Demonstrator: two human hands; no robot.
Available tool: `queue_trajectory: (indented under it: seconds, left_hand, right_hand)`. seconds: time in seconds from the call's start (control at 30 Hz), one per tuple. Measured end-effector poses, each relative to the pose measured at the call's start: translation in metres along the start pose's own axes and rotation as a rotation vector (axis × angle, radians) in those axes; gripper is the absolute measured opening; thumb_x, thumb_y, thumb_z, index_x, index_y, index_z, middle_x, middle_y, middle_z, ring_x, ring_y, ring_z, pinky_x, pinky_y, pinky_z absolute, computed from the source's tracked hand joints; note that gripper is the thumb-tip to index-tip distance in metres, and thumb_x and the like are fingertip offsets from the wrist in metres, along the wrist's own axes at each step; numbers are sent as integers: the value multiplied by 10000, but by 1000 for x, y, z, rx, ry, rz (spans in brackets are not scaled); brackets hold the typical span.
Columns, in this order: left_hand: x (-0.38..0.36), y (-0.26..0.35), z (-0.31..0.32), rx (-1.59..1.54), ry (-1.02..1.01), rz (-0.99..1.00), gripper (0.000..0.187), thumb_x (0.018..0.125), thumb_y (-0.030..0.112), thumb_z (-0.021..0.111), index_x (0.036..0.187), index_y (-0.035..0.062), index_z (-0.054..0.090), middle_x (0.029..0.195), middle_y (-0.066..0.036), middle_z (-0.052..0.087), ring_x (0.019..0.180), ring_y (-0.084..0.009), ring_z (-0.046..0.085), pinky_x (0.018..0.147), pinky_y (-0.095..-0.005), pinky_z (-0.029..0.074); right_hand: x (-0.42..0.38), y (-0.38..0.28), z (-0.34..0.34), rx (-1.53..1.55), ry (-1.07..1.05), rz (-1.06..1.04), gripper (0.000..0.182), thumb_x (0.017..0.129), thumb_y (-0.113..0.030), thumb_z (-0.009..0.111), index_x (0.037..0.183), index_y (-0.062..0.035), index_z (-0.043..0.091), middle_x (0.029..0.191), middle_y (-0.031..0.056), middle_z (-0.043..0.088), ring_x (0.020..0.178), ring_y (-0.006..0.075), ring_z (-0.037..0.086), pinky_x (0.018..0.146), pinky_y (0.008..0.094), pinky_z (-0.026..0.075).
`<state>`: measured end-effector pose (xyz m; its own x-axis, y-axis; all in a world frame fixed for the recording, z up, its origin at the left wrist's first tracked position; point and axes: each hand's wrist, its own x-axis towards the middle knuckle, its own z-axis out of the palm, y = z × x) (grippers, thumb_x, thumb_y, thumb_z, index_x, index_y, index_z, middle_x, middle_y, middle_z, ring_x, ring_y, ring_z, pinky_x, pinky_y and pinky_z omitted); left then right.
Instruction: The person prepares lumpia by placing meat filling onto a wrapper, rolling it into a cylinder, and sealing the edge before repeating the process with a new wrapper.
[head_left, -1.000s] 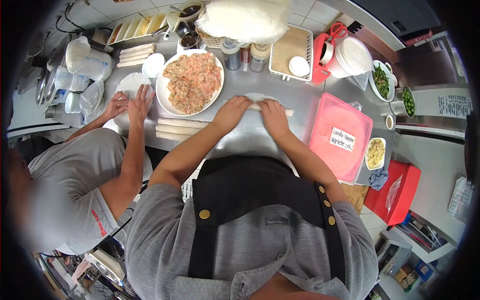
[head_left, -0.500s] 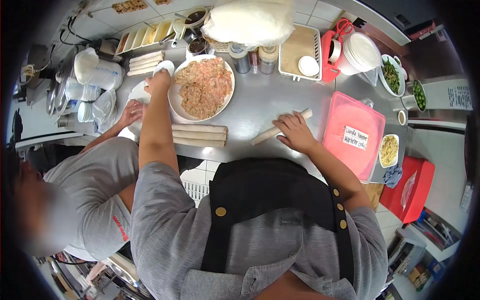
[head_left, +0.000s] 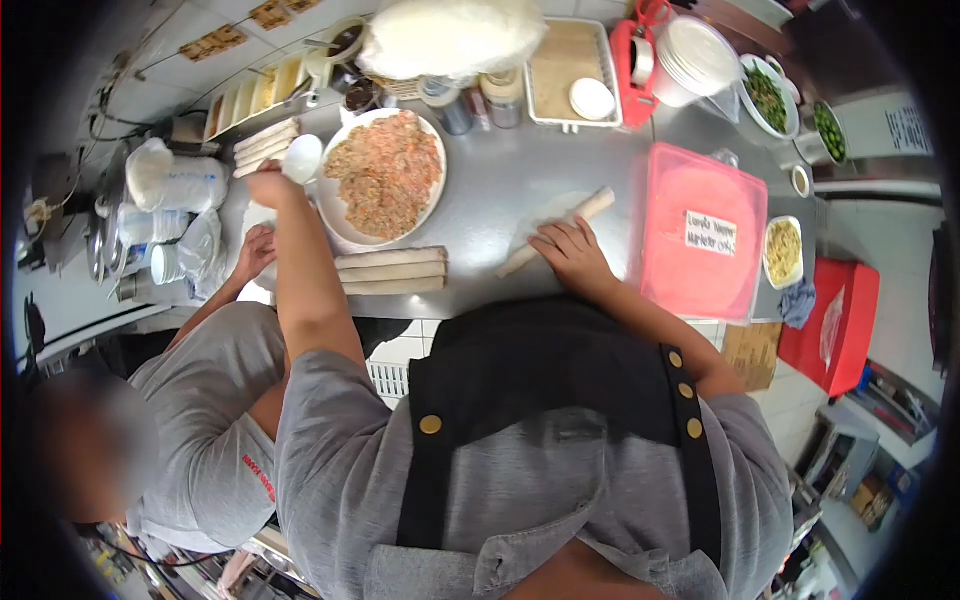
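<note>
My left hand (head_left: pixel 272 186) reaches far left with its fingers closed at a small white dish (head_left: pixel 303 158), beside the big plate's left edge. The hand's underside and part of the grip are hidden. A large white plate (head_left: pixel 327 205) holds a mound of pinkish ground filling (head_left: pixel 385 175). My right hand (head_left: pixel 572 252) lies over a long pale spring roll (head_left: pixel 597 204), fingers curved across its middle, on the steel counter. Several finished rolls (head_left: pixel 395 270) lie side by side near the counter's front edge, right of my left forearm.
At left a co-worker's hand (head_left: pixel 257 250) works close under my left arm. A pink lidded wrapper box (head_left: pixel 700 275) stands right of my right hand. Behind are bottles (head_left: pixel 503 100), a white tray (head_left: pixel 570 122) and a red tape dispenser (head_left: pixel 636 95). More rolls (head_left: pixel 267 145) lie back left.
My left hand and the white dish have moved left and nearer to me, away from the big plate. My right hand stays on the spring roll. The whole view has shifted slightly.
</note>
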<state>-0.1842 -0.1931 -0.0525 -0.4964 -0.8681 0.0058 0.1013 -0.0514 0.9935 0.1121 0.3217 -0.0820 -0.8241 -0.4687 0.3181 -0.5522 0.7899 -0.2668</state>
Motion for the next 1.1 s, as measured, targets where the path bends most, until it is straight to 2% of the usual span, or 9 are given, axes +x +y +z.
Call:
queue_trajectory:
  seconds: [0.07,0.2,0.27,0.5,0.57,0.6,0.67,0.87,1.1]
  left_hand:
    - [-27,32,-7,-413,-146,-463,426,1008,351,315,693,125,492,626,-10,515,539,-131,443,510,-273,411]
    - [-120,48,9,-597,-619,-831,386,1026,292,362,718,136,534,639,-5,533,564,-123,498,500,-262,419]
    - [-207,58,13,-255,-1020,-697,373,1031,269,408,755,102,595,657,-25,562,603,-147,549,544,-296,474]
    - [-388,-23,21,370,-1485,-615,349,1034,238,442,1049,12,708,952,-132,733,898,-238,695,830,-371,539]
    - [-397,-41,12,456,-1731,330,336,1025,220,476,1198,47,707,1081,-121,741,1026,-258,695,929,-411,535]
    - [-394,-36,7,459,-1737,330,336,1025,220,476,1198,47,707,1081,-121,741,1026,-258,695,929,-411,535]
    - [-377,-17,-11,476,-1907,889,377,997,186,523,1336,122,674,1322,-77,683,1244,-256,617,1116,-458,451]
    - [-323,-2,-17,731,-2163,1414,634,985,188,542,1602,236,408,1699,71,317,1601,-207,190,1304,-530,96]
    - [-380,-30,58,627,-2098,1530,659,993,225,530,1627,250,356,1718,74,273,1619,-222,119,1299,-552,78]
  right_hand:
    - [-5,-3,1,34,-16,26,459,874,-130,612,1333,-147,627,1323,30,613,1297,212,556,1215,522,319]
    - [-5,-4,2,59,30,23,419,875,-130,594,1291,-150,640,1289,24,631,1259,202,576,1204,479,355]
    - [-5,-3,3,66,32,27,404,876,-131,595,1277,-151,644,1272,20,638,1252,200,580,1198,477,364]
    - [-7,-2,3,63,60,15,365,881,-131,599,1240,-151,662,1220,4,652,1219,193,598,1180,468,396]
    - [-7,-2,3,52,64,18,359,879,-130,601,1232,-150,665,1219,3,651,1216,191,600,1184,467,393]
    - [-8,-2,3,43,68,17,354,878,-129,603,1225,-148,668,1219,2,649,1213,190,601,1187,466,391]
    - [-10,0,8,45,80,14,354,872,-131,612,1222,-149,671,1222,1,647,1210,190,603,1190,465,388]
    - [-12,-2,9,82,100,10,394,816,-98,675,1206,-151,683,1203,3,653,1206,198,606,1191,468,392]
    - [-9,0,8,92,74,-4,443,823,-92,673,1262,-155,667,1237,10,640,1240,209,590,1200,482,379]
